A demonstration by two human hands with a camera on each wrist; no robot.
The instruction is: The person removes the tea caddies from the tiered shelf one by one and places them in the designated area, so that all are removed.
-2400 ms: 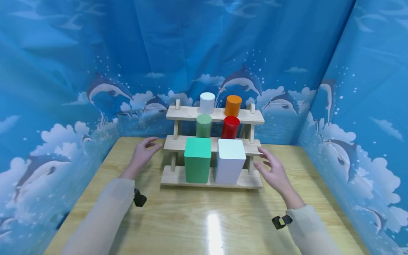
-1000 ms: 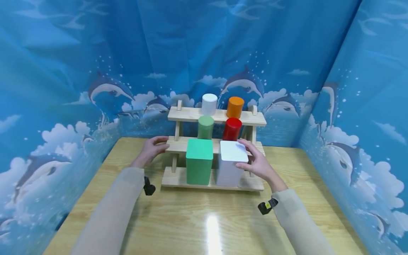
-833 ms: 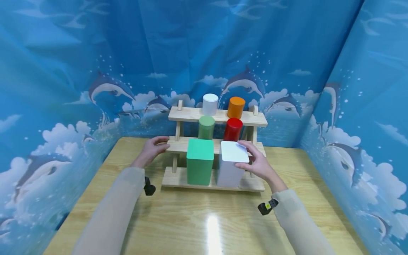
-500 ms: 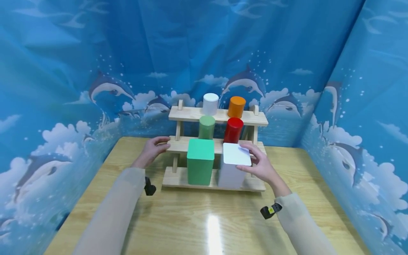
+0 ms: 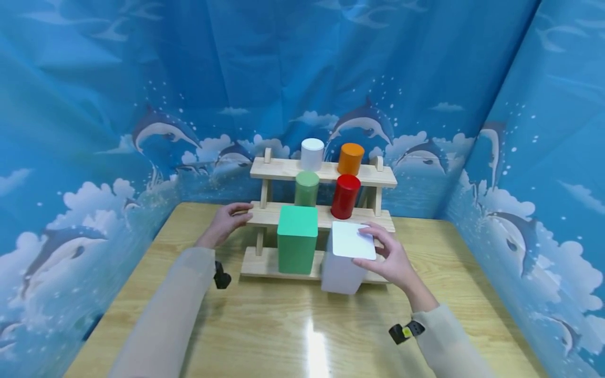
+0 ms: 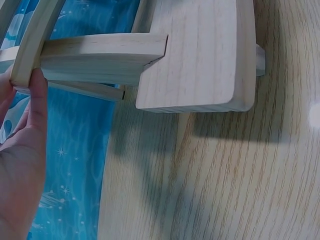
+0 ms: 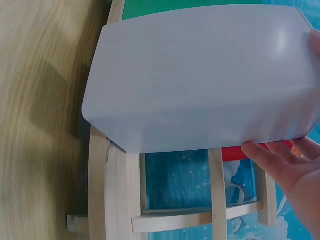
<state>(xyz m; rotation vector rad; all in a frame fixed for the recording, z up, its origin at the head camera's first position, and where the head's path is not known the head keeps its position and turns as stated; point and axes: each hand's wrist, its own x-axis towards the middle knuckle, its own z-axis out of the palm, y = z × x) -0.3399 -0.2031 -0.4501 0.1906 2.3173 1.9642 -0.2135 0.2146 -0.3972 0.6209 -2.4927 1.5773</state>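
Note:
My right hand (image 5: 394, 262) grips a tall white rectangular block (image 5: 352, 239) near its top, thumb on the near side and fingers behind. In the head view the block's lower end overlaps the front edge of the bottom shelf of a three-tier wooden stand (image 5: 279, 169). The right wrist view has the white block (image 7: 200, 80) filling the middle, fingertips (image 7: 255, 150) along its side. My left hand (image 5: 224, 224) pinches the left end of the middle shelf; the left wrist view shows thumb and finger around that shelf end (image 6: 30, 55).
A green rectangular block (image 5: 296, 241) stands on the bottom shelf. Light green (image 5: 306, 190) and red cylinders (image 5: 345, 197) are on the middle shelf, white (image 5: 312, 155) and orange ones (image 5: 351, 158) on top. Dolphin-print curtains (image 5: 264, 63) surround the wooden table (image 5: 264, 325).
My right hand came in from the right, took hold of the white block and drew it forward past the shelf's front edge. My left hand moved right onto the middle shelf's end.

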